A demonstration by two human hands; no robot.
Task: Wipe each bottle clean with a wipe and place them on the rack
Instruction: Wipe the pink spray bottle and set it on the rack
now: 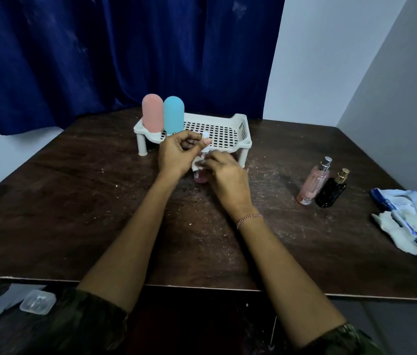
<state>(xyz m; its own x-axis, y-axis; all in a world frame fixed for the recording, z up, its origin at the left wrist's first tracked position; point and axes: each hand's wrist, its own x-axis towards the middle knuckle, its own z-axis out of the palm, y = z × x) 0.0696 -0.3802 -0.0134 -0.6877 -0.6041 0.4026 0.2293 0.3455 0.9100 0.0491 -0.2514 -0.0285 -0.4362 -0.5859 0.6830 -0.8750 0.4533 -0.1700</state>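
Note:
A small pink spray bottle (201, 177) stands on the table just in front of the white rack (230, 131). My left hand (176, 155) pinches its white top. My right hand (225, 175) grips a white wipe (197, 163) against the bottle's body, hiding most of it. On the rack's left end stand a pink bottle (152, 115) and a blue bottle (173, 115). A clear pink spray bottle (313, 181) and a black bottle (331, 190) stand on the table at the right.
An opened blue wipe pack (407, 213) with loose white wipes lies at the table's right edge. A clear plastic lid (38, 301) lies below the front left edge. Blue curtain behind, white walls at the right. The dark table (74, 201) is scuffed.

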